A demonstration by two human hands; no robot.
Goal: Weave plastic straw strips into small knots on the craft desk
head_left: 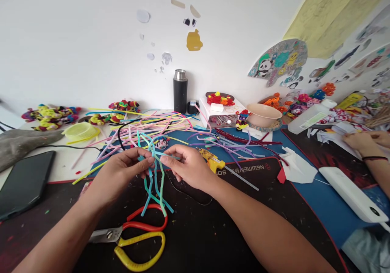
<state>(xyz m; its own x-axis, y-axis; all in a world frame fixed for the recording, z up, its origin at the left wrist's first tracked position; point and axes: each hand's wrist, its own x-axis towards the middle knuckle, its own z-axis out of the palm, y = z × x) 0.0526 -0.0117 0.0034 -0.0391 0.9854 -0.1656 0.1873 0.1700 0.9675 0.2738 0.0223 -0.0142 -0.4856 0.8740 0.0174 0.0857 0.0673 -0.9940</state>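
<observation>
Between my two hands hangs a bundle of blue and pale green pipe cleaners (156, 175), crossed and bent together at the top, with loose ends dangling. My left hand (129, 169) pinches the bundle near its crossing between thumb and fingers. On the other side, my right hand (185, 165) has thumb and forefinger closed on a light blue strand of it. Below the dangling ends lie scissors (140, 228) with one red and one yellow handle. A yellow glue gun (215, 161) with a clear glue stick rests just past my right hand.
Many loose pipe cleaners (176, 122) spread across the back. A black thermos (180, 92) stands by the wall, with a beige bowl (264, 115) to its right. A dark phone (26, 183) lies left, a white device (350, 191) right. Another person's hands (362, 143) work at far right.
</observation>
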